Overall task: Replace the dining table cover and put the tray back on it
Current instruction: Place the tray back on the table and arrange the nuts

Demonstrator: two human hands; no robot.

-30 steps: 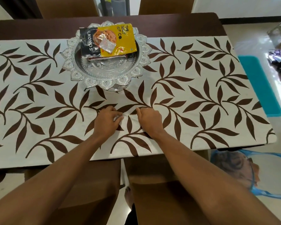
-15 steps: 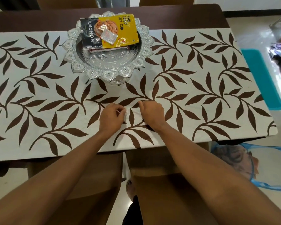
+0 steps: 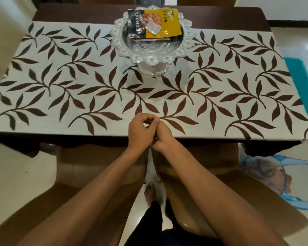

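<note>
- Dining table (image 3: 78, 15) in dark wood fills the view, with the leaf-print cover (image 3: 203, 96) spread flat across it and a strip of bare wood showing at 12 o'clock.
- Hands first: left hand (image 3: 140, 130) and right hand (image 3: 163, 137) meet at the near edge, 6 o'clock on the cover, the left's fingers curled over the right's. Pinching cloth, a scrap, or just each other? Cannot tell, for either hand.
- Risk 1: if that is a pinch of cover, any tug toward 6 o'clock likely drags the whole sheet. It looks loose, with nothing weighing it down but the tray.
- Tray (image 3: 150, 60) is back on the cover, at 12 o'clock from the hands, a silver pedestal piece on a narrow foot.
- Risk 2: it looks top-heavy, so cloth sliding under that foot could rock or tip it.
- Almond pouch (image 3: 160, 22) lies across the tray's far side, poking past the rim.
- Risk 3: a jolt could send it off onto the bare wood.
- Risk 4: the cover reaches the near edge but not the far one, and more pulling would worsen that offset.
- Outward: 2 brown chairs (image 3: 96, 166) tucked in at 6 o'clock, a blue bag (image 3: 267, 173) on the floor at 4 o'clock. A careless step back could snag its handles.
</note>
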